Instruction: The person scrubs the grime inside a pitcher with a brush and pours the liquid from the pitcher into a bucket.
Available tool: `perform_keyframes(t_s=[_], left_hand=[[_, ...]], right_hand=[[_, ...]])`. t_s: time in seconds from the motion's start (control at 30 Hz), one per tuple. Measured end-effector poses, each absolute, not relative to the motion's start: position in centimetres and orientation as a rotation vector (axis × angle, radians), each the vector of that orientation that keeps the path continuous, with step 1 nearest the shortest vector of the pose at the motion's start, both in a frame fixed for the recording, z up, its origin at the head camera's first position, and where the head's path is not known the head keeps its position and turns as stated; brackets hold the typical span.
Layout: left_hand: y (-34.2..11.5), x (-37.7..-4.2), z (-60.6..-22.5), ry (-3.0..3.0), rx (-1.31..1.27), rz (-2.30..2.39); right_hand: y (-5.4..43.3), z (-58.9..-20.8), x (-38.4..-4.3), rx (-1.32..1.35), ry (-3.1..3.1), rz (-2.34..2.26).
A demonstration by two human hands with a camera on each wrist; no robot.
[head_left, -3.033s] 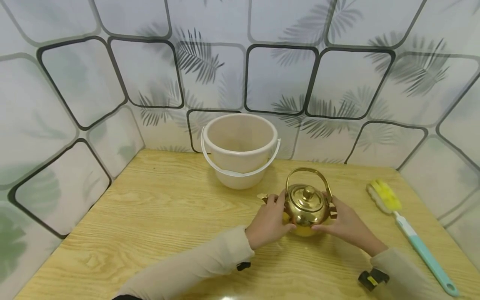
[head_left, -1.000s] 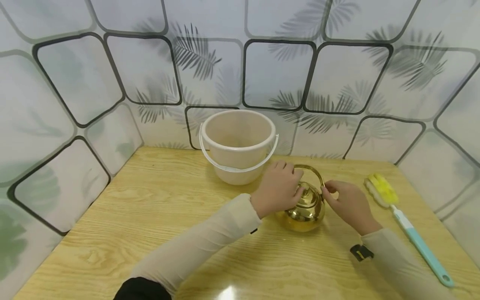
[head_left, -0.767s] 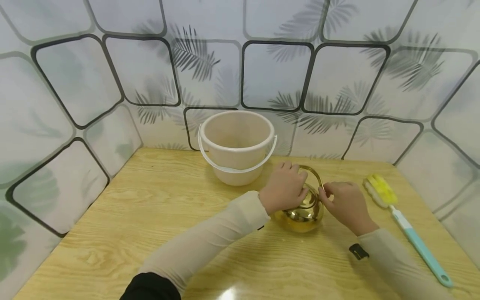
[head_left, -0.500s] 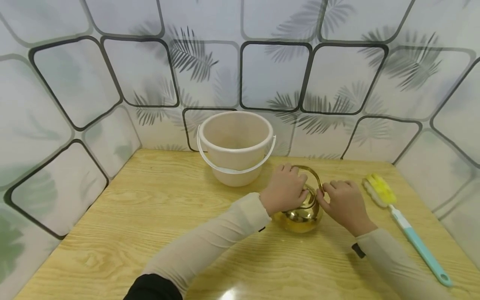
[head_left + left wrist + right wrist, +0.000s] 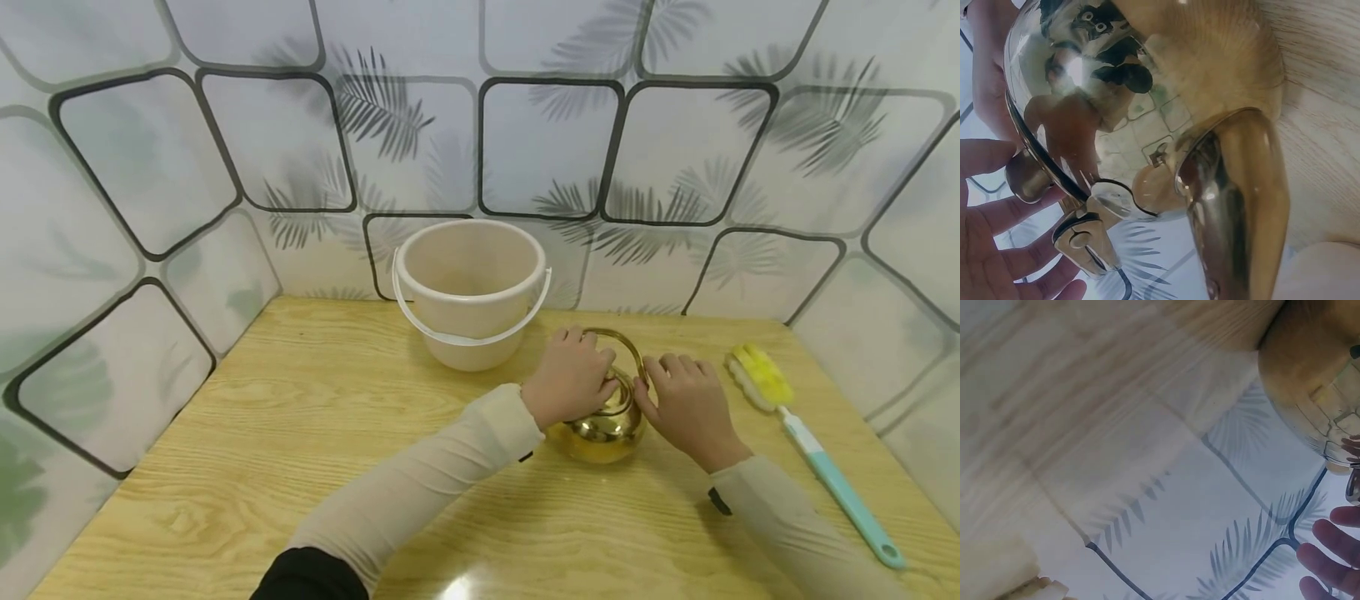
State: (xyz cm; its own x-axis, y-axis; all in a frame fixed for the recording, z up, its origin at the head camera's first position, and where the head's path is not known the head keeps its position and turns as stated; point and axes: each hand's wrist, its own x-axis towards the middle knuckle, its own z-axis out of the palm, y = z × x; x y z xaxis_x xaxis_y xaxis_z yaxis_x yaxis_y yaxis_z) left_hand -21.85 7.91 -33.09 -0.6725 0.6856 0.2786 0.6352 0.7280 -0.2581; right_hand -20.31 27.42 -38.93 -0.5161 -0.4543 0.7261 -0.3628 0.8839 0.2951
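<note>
A shiny brass teapot (image 5: 600, 446) with a tall hoop handle stands upright on the table, right of middle. My left hand (image 5: 567, 379) reaches over it from the left and covers the left side of the hoop. In the left wrist view its thumb lies against the round lid knob (image 5: 1027, 178), with the other fingers beyond the handle hinge (image 5: 1085, 244); the spout (image 5: 1235, 206) is close to the camera. My right hand (image 5: 690, 408) pinches the lower right of the hoop between thumb and forefinger. In the right wrist view its fingers (image 5: 1335, 553) show beside the teapot's edge.
A pale bucket (image 5: 472, 321) with a white bail stands behind the teapot, near the patterned wall (image 5: 555, 150). To the right lies a long brush (image 5: 832, 479) with a yellow and white head and a turquoise handle. The wooden table (image 5: 315, 417) stretches leftward.
Both hands have gone from the teapot's sides up to its hoop handle and lid. Over the last second the right fingers have lifted and straightened slightly. The teapot has stayed about where it was.
</note>
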Motion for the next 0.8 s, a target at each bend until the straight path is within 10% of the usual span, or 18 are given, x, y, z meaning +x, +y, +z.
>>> perform_keyframes(t_s=[0.8], left_hand=[[7.88,-21.84,-32.8,-2.622,-1.013,0.211]], right_hand=[[27.51,-39.15,-20.49,0.594,-2.193,-0.129]])
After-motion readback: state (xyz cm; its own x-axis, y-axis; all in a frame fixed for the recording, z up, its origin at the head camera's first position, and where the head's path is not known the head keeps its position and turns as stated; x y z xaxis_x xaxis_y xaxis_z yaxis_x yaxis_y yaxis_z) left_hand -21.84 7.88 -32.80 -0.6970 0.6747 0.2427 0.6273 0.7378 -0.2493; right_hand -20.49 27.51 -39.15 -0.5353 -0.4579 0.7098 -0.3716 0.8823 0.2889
